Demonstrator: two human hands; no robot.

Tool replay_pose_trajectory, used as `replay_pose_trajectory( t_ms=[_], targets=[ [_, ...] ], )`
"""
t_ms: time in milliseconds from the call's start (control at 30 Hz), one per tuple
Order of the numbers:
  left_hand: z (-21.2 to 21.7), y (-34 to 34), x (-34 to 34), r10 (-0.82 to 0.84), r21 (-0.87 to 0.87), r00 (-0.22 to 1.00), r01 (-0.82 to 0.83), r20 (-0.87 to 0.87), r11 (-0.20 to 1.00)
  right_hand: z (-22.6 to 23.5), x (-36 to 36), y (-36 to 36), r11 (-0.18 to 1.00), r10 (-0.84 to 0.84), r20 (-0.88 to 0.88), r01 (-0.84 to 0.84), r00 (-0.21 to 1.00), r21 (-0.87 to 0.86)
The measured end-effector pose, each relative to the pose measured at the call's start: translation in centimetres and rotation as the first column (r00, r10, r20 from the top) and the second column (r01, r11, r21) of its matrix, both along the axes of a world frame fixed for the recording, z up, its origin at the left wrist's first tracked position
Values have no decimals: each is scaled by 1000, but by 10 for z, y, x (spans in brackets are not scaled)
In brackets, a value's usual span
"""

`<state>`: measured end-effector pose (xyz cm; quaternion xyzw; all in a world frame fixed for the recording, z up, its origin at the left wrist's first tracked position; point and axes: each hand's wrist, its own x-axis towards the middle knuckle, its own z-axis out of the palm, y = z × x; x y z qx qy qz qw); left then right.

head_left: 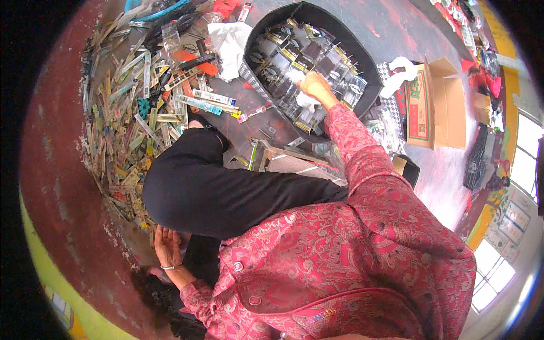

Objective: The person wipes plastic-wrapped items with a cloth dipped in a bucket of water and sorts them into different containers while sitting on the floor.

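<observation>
My right hand reaches down among clear plastic packets with black and yellow card tops, inside a large black-walled container. Its fingers are bent and closed. A crumpled white piece lies against the hand; what the fingertips grip is hidden. My left hand is low at the left, beside my bent leg in black trousers. Its fingers stretch out along the trouser cloth, holding nothing, with a pale bangle at the wrist.
A heap of narrow, flat packaged strips spreads over the floor at the left. Blue and white packs lie by my foot. A white cloth touches the container's left side. An open cardboard box stands at the right.
</observation>
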<state>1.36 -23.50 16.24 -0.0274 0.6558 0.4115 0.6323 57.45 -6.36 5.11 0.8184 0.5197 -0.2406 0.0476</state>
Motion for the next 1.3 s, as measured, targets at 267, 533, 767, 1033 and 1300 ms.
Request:
replay_pose_trajectory(
  t_ms=[267,533,767,1033,1300],
  targets=[
    [-4,1,4,-94,73,995,95,-14,993,-45,-16,25,919,364,346,-393,865,15],
    [8,7,23,-225,-78,966,216,-131,973,-55,-11,28,941,318,168,-332,933,60],
    [6,11,25,-199,-77,975,192,-102,978,-1,14,48,977,144,-33,-137,989,162],
    [25,12,17,-138,-36,986,135,-95,990,-29,-25,92,882,470,131,-470,873,-29],
    [70,30,-24,-155,195,977,183,-150,964,32,-17,136,914,379,141,-394,915,101]
  ],
)
